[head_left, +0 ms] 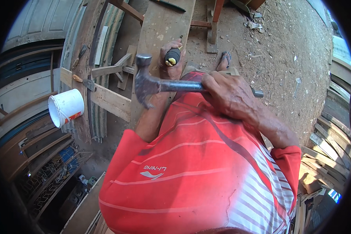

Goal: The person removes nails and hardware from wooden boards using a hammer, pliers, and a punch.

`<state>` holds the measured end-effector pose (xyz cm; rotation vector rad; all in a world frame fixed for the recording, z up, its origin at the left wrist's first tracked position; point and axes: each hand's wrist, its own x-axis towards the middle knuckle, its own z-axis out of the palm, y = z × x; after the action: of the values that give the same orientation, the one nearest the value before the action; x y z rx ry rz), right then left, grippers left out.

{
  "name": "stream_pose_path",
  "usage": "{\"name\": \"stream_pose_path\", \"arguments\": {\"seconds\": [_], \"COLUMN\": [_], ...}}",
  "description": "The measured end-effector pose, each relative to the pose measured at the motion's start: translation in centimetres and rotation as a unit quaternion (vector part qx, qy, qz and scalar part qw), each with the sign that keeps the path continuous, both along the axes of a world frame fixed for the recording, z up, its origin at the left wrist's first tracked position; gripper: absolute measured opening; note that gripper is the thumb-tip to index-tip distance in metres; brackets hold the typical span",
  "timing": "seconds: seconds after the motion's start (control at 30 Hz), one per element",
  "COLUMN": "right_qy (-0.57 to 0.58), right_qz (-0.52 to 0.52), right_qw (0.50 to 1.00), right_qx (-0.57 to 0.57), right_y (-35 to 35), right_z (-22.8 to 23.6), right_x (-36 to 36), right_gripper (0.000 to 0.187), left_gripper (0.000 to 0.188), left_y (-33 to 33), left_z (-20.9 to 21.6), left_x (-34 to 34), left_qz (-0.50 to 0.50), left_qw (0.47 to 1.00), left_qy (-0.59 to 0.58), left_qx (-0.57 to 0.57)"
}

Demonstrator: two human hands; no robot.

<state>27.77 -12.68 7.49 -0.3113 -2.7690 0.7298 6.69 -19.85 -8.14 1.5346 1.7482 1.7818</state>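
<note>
A claw hammer (pixel 179 86) is in my right hand (pixel 231 95), gripped around its dark shaft. Its steel head hangs out to the left, above my left forearm, with the claw toward me. My left hand (pixel 163 54) is wrapped round a black-and-yellow tool handle (pixel 173 57), whose butt faces up. The working end of that tool is hidden, so its kind does not show. Under the left hand runs a long wooden plank (pixel 160 27), marked with pale spots. The hammer head is nearer to view than the handle.
A slim dark tool (pixel 168 5) lies at the plank's far end. On the left, a white bucket (pixel 68 107) hangs by a wooden post (pixel 82 113), near a wooden-handled tool (pixel 84 82). Stacked timber (pixel 333 136) lines the right. Scraps litter the dirt floor (pixel 277 66).
</note>
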Motion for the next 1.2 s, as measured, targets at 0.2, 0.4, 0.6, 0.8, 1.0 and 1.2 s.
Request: {"name": "stream_pose_path", "arguments": {"seconds": [0.2, 0.4, 0.6, 0.8, 1.0, 1.2], "right_qy": [0.078, -0.081, 0.060, -0.112, 0.084, -0.113], "right_qz": [0.080, -0.064, 0.072, -0.038, 0.059, -0.069], "right_qw": [0.993, 0.995, 0.995, 0.993, 0.995, 0.991], "right_qx": [0.035, -0.008, 0.019, 0.023, -0.003, 0.024], "right_y": [1.8, 1.4, 1.7, 1.0, 0.9, 0.7], "right_z": [-3.4, -2.6, -2.4, -3.8, -2.1, -4.8], "right_x": [1.3, 0.1, 0.5, 0.3, 0.4, 0.4], "right_gripper": [0.025, 0.024, 0.022, 0.020, 0.019, 0.012], "left_gripper": [0.040, 0.039, 0.036, 0.034, 0.036, 0.037], "left_y": [0.1, 0.5, 0.0, 1.3, 0.9, 2.2], "left_z": [-0.6, -1.3, 0.3, 0.4, -0.3, -0.6], "left_x": [0.0, 0.0, 0.6, 0.2, 0.6, 0.3], "left_qz": [0.010, 0.016, 0.056, 0.058, 0.074, 0.054], "left_qw": [1.000, 0.999, 0.998, 0.997, 0.996, 0.996], "left_qy": [0.012, 0.020, 0.016, 0.059, 0.044, 0.055], "left_qx": [0.013, 0.025, -0.005, -0.003, 0.005, 0.041]}}
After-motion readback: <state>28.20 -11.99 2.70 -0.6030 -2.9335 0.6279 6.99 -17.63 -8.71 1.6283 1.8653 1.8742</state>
